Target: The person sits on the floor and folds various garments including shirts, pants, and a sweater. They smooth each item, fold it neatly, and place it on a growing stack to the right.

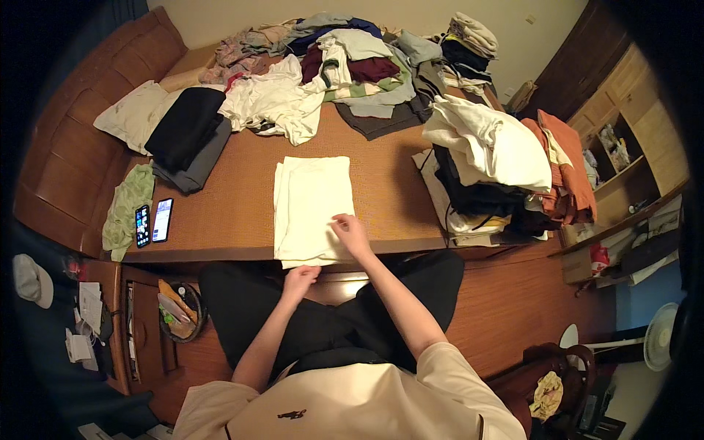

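A folded white garment [311, 203] lies flat on the woven mat [379, 181] of the bed, its lower end at the bed's front edge. My left hand [301, 279] is at that lower end, fingers curled against the hem; whether it pinches the cloth cannot be told. Over the garment's lower right part is my right hand [347, 231], its fingers bent and touching or just above the cloth.
Folded dark clothes [187, 132] and two phones, one being [162, 220], are at the left. Crumpled clothes [275, 99] spread across the back. A tall stack topped by white cloth [489, 143] stands at the right, beside orange-red clothes [566, 165].
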Available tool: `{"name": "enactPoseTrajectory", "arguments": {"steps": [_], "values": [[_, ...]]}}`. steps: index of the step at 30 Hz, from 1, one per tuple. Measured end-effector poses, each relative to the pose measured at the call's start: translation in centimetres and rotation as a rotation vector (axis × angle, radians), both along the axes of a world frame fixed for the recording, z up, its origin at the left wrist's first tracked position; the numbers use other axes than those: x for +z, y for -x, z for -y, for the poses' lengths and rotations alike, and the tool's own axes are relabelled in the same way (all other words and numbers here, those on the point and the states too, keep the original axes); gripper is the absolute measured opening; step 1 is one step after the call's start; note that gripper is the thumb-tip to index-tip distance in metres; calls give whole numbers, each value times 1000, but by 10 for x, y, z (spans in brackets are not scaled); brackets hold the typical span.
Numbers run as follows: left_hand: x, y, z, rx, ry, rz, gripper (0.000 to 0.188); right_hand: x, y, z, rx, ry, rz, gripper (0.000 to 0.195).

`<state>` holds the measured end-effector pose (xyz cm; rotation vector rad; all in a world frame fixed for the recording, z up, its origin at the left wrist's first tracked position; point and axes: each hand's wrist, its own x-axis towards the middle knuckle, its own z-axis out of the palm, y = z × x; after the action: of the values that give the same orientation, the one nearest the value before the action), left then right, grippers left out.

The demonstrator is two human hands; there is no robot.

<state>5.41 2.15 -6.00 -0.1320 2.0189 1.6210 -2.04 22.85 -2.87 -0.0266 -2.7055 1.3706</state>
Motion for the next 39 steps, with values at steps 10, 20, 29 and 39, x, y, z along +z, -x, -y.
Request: {"name": "enactPoseTrajectory", "arguments": {"steps": [10, 20, 29, 39], "values": [[0, 24, 46, 582, -512, 345, 70, -2, -28, -17, -162, -75, 378, 64], [78, 8, 21, 579, -303, 36, 57, 76, -53, -18, 128, 725, 475, 45], [217, 140, -21, 316, -742, -116, 35, 243, 42, -97, 47, 725, 185, 32], [455, 225, -171, 13, -888, -789, 33, 465, 115, -225, -5, 701, -709, 20]]}}
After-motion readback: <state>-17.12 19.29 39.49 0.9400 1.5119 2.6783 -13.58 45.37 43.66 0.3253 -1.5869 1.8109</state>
